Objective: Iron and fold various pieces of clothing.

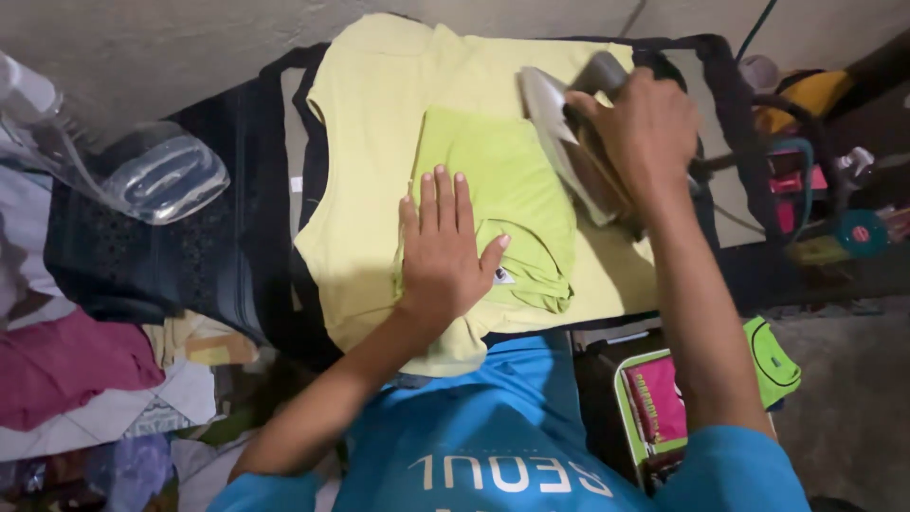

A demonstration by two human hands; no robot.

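Note:
My left hand lies flat, fingers spread, on a folded lime-green garment. That garment rests on a larger pale yellow garment spread over a dark padded ironing surface. My right hand grips the handle of an iron, which is tilted on its edge at the right side of the green garment, its soleplate facing left.
A clear plastic bottle lies at the left. A pile of clothes, pink and white among them, sits at lower left. A green and pink bag stands at lower right. Cords and coloured clutter crowd the right edge.

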